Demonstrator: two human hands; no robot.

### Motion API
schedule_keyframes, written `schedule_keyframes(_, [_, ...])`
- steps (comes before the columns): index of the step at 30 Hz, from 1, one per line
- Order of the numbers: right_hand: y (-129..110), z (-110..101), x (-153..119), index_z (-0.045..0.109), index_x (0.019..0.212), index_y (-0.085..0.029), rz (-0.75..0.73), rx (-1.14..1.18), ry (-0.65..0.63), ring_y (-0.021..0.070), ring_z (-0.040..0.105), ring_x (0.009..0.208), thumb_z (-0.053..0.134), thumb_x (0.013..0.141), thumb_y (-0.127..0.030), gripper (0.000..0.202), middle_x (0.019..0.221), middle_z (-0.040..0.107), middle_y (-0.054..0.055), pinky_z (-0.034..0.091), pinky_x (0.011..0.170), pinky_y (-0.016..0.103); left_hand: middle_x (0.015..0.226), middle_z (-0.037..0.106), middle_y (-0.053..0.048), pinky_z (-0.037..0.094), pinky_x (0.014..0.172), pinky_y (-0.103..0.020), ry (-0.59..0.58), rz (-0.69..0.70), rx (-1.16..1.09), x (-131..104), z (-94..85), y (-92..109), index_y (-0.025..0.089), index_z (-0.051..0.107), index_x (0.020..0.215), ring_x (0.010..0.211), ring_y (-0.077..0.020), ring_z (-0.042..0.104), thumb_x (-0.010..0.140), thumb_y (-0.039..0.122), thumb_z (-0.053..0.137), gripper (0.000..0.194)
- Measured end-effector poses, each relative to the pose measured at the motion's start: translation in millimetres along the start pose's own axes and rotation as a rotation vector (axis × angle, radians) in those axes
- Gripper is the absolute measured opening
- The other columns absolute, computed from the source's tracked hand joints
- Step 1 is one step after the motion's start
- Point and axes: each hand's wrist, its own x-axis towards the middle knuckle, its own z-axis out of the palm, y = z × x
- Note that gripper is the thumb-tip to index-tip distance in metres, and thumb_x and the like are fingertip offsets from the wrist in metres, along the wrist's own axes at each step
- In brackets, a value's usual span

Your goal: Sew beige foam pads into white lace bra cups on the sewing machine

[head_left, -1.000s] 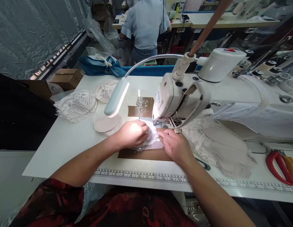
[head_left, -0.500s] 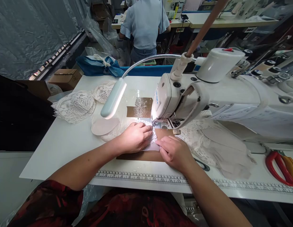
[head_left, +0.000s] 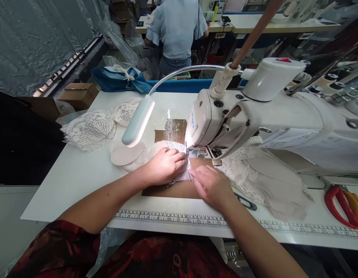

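A white lace piece (head_left: 173, 145) lies under the needle area of the white sewing machine (head_left: 206, 116). My left hand (head_left: 166, 166) presses on the lace just left of the presser foot, fingers close together and bent over it. My right hand (head_left: 211, 185) is closed beside the lace's right edge, its index finger pointing forward. A thin dark sliver shows at its fingertips, too small to name. Brown tape (head_left: 170, 190) covers the table below the hands. The needle tip and the lace under my left fingers are hidden.
Lace cups (head_left: 88, 130) lie at left, and more lace with beige fabric (head_left: 271, 181) at right. A lamp (head_left: 138, 121) hangs over the table. A dark-handled tool (head_left: 246, 202) lies by my right wrist, red-handled scissors (head_left: 339, 204) farther right. A person (head_left: 176, 34) sits beyond.
The lace has shifted and turned slightly under my left hand, and its curved back edge shows more. A thin dark sliver now shows by my right fingertips. Both hands stay nearly in place.
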Motion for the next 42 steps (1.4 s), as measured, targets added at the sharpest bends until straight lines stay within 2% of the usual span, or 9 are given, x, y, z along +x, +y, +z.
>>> schedule_keyframes(4, [0.1,0.8,-0.6,0.069,0.102,-0.017,0.001,-0.025,-0.005,0.0176,0.050,0.072,0.047,0.086,-0.014,0.028,0.076,0.064,0.004,0.035,0.064,0.029,0.126,0.060,-0.011,0.040,0.078,-0.036,-0.011,0.053,0.028,-0.1,4.0,1.0,0.015,0.059,0.123,0.094,-0.0218,0.055,0.096,0.020,0.040,0.033])
schedule_keyframes(10, [0.2,1.3,1.0,0.070,0.100,-0.017,0.009,-0.029,-0.013,0.0173,0.049,0.070,0.046,0.086,-0.013,0.028,0.073,0.062,0.003,0.034,0.062,0.029,0.131,0.058,-0.009,0.041,0.078,-0.037,-0.028,0.009,0.050,-1.5,9.8,0.3,0.014,0.061,0.122,0.092,-0.0227,0.053,0.095,0.020,0.042,0.034])
schedule_keyframes(14, [1.3,3.1,4.8,0.069,0.107,-0.017,0.026,-0.041,-0.040,0.0174,0.049,0.070,0.045,0.087,-0.013,0.032,0.075,0.063,0.003,0.035,0.063,0.030,0.133,0.057,-0.009,0.041,0.080,-0.036,-0.032,-0.010,0.048,0.0,8.8,-4.4,0.014,0.060,0.123,0.094,-0.0227,0.052,0.094,0.019,0.042,0.035])
schedule_keyframes(22, [-0.1,3.7,10.7,0.066,0.119,-0.017,0.033,-0.105,-0.067,0.0177,0.050,0.071,0.041,0.089,-0.013,0.039,0.082,0.064,0.005,0.034,0.064,0.030,0.133,0.058,-0.008,0.041,0.082,-0.035,0.034,-0.023,0.077,-0.3,9.5,-12.5,0.012,0.061,0.119,0.095,-0.0224,0.052,0.095,0.018,0.042,0.032])
schedule_keyframes(26, [0.3,5.3,9.8,0.067,0.117,-0.017,0.010,-0.134,-0.082,0.0175,0.049,0.070,0.041,0.090,-0.014,0.037,0.080,0.063,0.005,0.034,0.063,0.030,0.130,0.059,-0.009,0.040,0.085,-0.035,0.089,0.039,0.052,-0.9,11.0,-8.6,0.014,0.060,0.122,0.098,-0.0212,0.053,0.096,0.019,0.042,0.032])
schedule_keyframes(29, [1.2,5.1,9.4,0.068,0.115,-0.017,0.002,-0.131,-0.089,0.0172,0.048,0.069,0.042,0.090,-0.014,0.036,0.080,0.063,0.005,0.033,0.063,0.030,0.126,0.062,-0.009,0.040,0.085,-0.035,0.082,0.091,0.038,-1.2,13.6,-7.0,0.015,0.060,0.124,0.094,-0.0198,0.054,0.097,0.019,0.042,0.033])
schedule_keyframes(35, [1.6,3.5,10.3,0.066,0.117,-0.019,0.015,-0.113,-0.090,0.0167,0.048,0.068,0.040,0.089,-0.013,0.038,0.082,0.063,0.005,0.033,0.061,0.029,0.127,0.062,-0.007,0.041,0.081,-0.035,0.076,0.052,0.033,-3.9,18.8,-9.6,0.015,0.061,0.125,0.090,-0.0206,0.054,0.094,0.019,0.047,0.034])
schedule_keyframes(42, [1.6,4.5,13.5,0.067,0.117,-0.019,0.036,-0.097,-0.081,0.0184,0.051,0.073,0.041,0.089,-0.014,0.038,0.080,0.064,0.004,0.034,0.061,0.028,0.132,0.060,-0.007,0.041,0.087,-0.035,0.081,0.034,-0.031,-3.4,19.9,-11.6,0.015,0.059,0.127,0.099,-0.0212,0.053,0.093,0.016,0.046,0.036])
